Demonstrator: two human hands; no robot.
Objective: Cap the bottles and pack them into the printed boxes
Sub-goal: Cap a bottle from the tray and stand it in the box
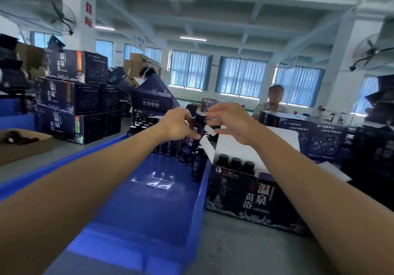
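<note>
Capping: my left hand grips the bottle, my right hand pinches the cap. Next, likely, into the printed box.

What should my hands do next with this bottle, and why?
Probably finish twisting the cap tight with the right hand while the left hand holds the bottle steady. Both hands are raised over the bin with the right one pinching the cap, so capping looks unfinished. The open box beside it already holds three capped bottles.
</note>
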